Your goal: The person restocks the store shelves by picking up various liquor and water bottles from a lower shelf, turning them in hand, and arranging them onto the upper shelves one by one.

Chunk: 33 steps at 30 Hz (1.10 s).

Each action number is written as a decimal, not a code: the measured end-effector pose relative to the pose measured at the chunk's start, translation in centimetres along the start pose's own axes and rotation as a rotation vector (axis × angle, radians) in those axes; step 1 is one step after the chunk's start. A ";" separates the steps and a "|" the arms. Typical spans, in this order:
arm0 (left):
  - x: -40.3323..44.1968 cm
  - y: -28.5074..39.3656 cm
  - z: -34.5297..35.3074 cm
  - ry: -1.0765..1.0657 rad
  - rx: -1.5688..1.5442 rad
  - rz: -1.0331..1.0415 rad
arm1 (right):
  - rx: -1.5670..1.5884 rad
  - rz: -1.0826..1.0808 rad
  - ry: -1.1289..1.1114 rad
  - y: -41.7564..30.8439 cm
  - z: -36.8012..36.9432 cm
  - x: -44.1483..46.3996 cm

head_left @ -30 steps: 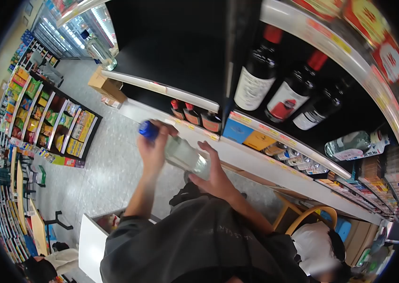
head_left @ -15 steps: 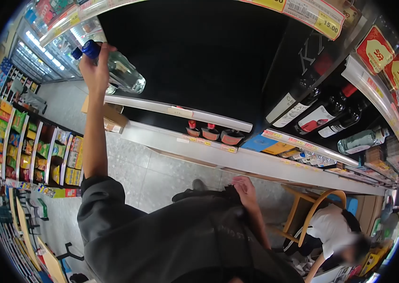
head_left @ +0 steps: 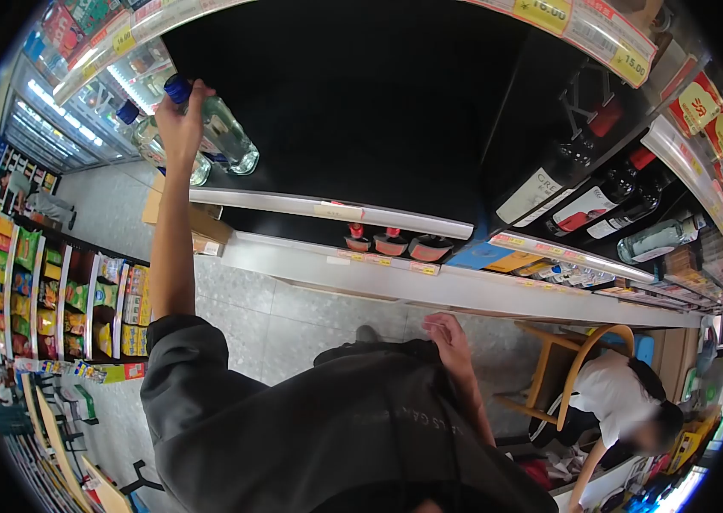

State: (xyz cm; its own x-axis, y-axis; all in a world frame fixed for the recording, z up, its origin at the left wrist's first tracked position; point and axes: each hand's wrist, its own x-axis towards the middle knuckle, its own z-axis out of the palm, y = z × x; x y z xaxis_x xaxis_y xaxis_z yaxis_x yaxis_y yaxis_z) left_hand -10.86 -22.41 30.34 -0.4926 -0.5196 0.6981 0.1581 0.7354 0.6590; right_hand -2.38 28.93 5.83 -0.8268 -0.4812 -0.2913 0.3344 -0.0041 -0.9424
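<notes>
My left hand (head_left: 182, 128) is closed around the neck of a clear glass bottle (head_left: 229, 137) with a blue cap. That bottle stands tilted in the view at the left end of a black shelf (head_left: 336, 111). Beside it, further left, is a second clear bottle (head_left: 149, 141) with a blue cap, partly covered by my hand. My right hand (head_left: 448, 335) hangs in front of my dark top, its fingers loosely bent and holding nothing that I can see.
Dark wine bottles (head_left: 588, 205) stand on the shelf to the right. Small red-capped bottles (head_left: 391, 244) sit on the lower shelf. Snack racks (head_left: 70, 291) are at the left. Near a wooden chair (head_left: 549, 376), a person in a white shirt (head_left: 613, 398) bends down at the lower right.
The held bottle now stands closer beside the second bottle, which shows more fully. My left hand has shifted slightly downward. My right hand has hardly moved; the view has turned a little.
</notes>
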 end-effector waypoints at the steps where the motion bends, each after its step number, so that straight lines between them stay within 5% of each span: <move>1: 0.1 -0.2 0.0 -0.002 0.001 -0.003 | 0.000 0.004 0.000 0.2 0.2 0.0; 16: 6.2 -5.0 0.0 -0.349 0.016 0.086 | -0.026 -0.008 -0.084 1.4 2.3 -0.3; 21: 7.2 -6.3 0.2 -0.127 0.380 0.141 | -0.022 -0.007 -0.060 1.7 2.2 -0.6; 28: 7.4 -4.6 0.0 0.164 0.468 0.275 | -0.002 0.050 -0.057 1.8 2.2 -0.9; 33: 6.5 -3.6 0.5 0.172 0.746 0.383 | -0.011 0.063 -0.061 2.0 2.1 -0.9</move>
State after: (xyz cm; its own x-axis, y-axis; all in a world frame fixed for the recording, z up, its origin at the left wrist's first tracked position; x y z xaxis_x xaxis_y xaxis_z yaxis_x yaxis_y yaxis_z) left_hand -15.09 -28.22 32.39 -0.3739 -0.1910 0.9076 -0.3468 0.9364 0.0541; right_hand -0.02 27.46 4.54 -0.7748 -0.5328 -0.3402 0.3802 0.0372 -0.9241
